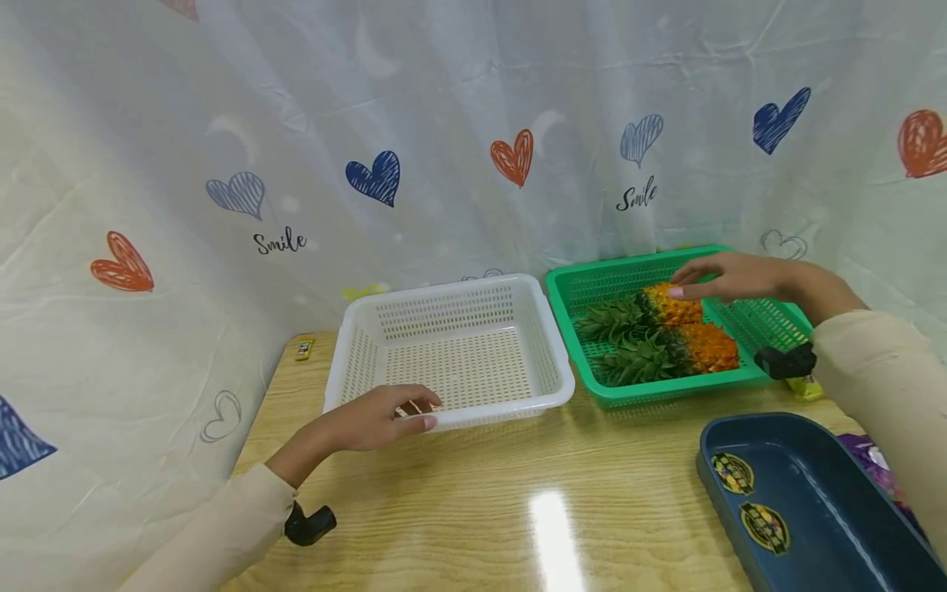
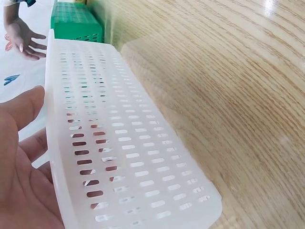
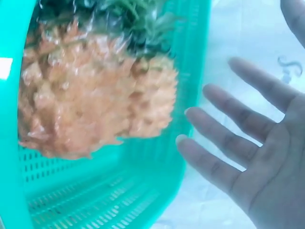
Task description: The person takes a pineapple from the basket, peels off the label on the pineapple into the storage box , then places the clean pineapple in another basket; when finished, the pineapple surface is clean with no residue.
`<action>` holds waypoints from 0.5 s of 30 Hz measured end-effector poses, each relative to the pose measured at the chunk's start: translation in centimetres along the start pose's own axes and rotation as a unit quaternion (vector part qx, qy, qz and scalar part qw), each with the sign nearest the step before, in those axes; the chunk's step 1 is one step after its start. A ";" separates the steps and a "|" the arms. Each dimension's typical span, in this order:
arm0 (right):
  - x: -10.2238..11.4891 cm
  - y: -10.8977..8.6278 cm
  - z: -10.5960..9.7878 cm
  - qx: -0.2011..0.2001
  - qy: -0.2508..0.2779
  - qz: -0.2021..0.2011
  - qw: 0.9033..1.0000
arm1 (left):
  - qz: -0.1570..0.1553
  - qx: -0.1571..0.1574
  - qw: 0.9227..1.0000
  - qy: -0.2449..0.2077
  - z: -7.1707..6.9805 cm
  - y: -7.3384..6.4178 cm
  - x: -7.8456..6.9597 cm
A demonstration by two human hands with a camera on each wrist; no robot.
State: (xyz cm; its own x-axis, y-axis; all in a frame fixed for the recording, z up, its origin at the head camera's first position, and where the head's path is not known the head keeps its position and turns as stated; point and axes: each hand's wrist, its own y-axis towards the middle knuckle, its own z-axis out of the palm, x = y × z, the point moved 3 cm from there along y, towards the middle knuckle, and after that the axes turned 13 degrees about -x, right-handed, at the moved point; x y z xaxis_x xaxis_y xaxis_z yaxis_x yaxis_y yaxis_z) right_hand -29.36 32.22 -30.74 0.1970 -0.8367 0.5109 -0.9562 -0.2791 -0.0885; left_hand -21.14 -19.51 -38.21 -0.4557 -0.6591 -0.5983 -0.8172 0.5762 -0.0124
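My left hand [image 1: 381, 418] is at the near rim of a white plastic basket [image 1: 551, 362]. Its fingers curl over to the inner side, and the thumb lies along the rim. Through the slots of the basket wall [image 2: 128, 143], the left wrist view shows skin behind it. Above a green basket [image 1: 592, 395], my right hand [image 1: 740, 278] hovers with fingers extended and holds nothing. Inside that basket two pineapples lie side by side, one farther back [image 1: 669, 304] and one nearer [image 1: 710, 347], their leaves to the left. The right wrist view shows the spread fingers [image 3: 224, 143] apart from the fruit.
A dark blue tray [image 1: 814, 493] with two round stickers stands at the front right, a purple packet [image 1: 873, 460] beyond it. A yellow-green packet [image 1: 805, 388] shows by the green basket. A small yellow item [image 1: 304, 349] lies at the table's left. A printed curtain [image 1: 444, 107] hangs behind.
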 end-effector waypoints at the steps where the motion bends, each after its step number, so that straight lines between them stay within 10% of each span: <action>1: 0.5 0.0 0.0 -0.006 -0.006 -0.008 1.000 | 0.003 -0.002 1.000 0.002 -0.1 0.0 0.0; 15: 7.8 -1.4 1.9 -0.059 -0.030 -0.128 0.990 | 0.059 -0.094 0.993 0.035 -1.4 0.2 -0.8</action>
State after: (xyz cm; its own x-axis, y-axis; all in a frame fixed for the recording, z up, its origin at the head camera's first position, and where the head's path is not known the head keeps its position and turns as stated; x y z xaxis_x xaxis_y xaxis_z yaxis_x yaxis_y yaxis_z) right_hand -26.12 25.23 -28.25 0.4456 -0.7725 0.4524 -0.8909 -0.4322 0.1394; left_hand -21.44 -19.53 -36.64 -0.5707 -0.6271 -0.5301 -0.8047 0.5555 0.2092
